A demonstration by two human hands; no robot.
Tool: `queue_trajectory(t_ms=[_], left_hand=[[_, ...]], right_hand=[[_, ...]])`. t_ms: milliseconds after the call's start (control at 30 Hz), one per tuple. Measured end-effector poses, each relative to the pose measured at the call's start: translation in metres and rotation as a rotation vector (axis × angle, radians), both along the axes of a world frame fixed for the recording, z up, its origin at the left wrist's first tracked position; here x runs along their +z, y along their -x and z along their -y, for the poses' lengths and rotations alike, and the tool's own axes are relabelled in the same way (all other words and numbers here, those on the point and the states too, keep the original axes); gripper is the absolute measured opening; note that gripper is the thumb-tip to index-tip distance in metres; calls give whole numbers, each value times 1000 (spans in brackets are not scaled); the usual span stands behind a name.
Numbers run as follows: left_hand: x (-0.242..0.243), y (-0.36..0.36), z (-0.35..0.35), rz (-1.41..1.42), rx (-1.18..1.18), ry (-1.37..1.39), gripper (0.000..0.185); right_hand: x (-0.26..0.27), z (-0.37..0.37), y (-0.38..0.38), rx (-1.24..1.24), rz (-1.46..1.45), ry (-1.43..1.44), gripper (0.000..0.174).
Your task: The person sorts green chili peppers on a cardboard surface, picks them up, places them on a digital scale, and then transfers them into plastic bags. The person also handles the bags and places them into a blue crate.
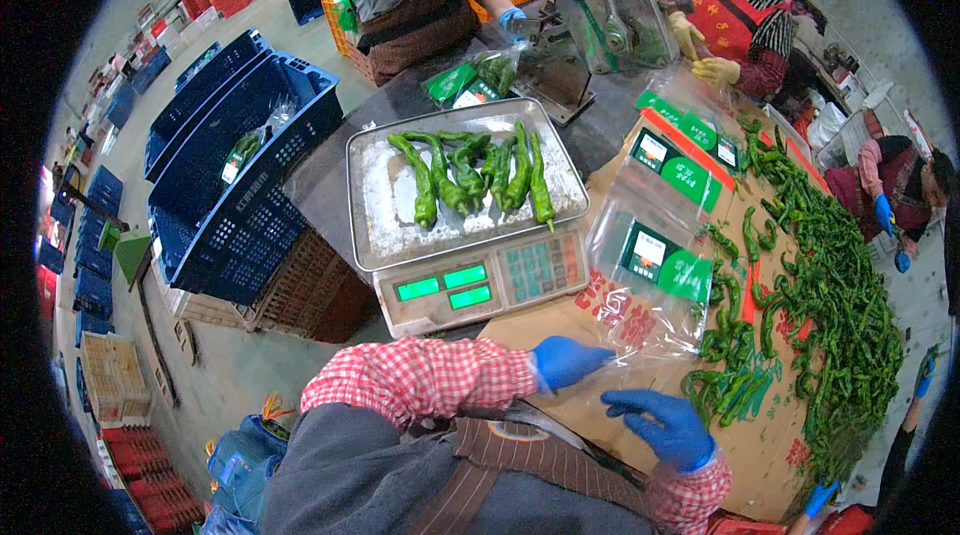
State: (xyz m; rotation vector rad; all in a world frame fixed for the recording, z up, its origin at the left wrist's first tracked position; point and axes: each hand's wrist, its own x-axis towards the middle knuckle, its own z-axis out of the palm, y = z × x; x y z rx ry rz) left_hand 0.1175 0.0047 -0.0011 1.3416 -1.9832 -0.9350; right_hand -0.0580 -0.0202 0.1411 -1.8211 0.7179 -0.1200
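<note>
My left hand (568, 364), in a blue glove, pinches the near edge of a clear plastic bag (600, 321) with a green printed label. The bag lies flat on cardboard, overlapping other bags. My right hand (664, 426), also gloved in blue, hovers just right of it with fingers apart and nothing in them. In front of me, several green peppers (517, 182) rest on the metal pan (375, 235) of a digital scale (442, 295) with lit green displays. Loose green peppers (724, 385) lie on the cardboard close to my right hand.
A large heap of green peppers (840, 295) covers the right side of the cardboard (757, 460). Blue crates (217, 220) stand at left, one holding a packed bag (244, 149). A lever-operated metal device (600, 32) and co-workers (412, 10) are across the table.
</note>
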Motion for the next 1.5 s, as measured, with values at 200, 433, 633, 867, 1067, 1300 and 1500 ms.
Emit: queue_trajectory(t_ms=[200,433,633,867,1067,1300,1500], left_hand=[[-25,-5,-14,-62,51,-41,30],[-44,0,-16,-151,168,245,21],[-55,8,-13,-144,183,62,23],[-28,-9,-14,44,81,-4,18],[-18,-7,-18,-101,200,-15,24],[-41,2,-11,-122,123,34,28],[-66,1,-7,-97,112,-9,26]], right_hand=[[-24,55,-97,-197,306,168,31],[-69,105,-218,-150,-53,1127,39],[-71,126,-230,-358,151,731,40],[-71,112,-272,-97,34,797,64],[-67,124,-265,-59,-204,796,66],[-26,112,-266,-177,189,384,66],[-14,54,-300,81,365,495,71]])
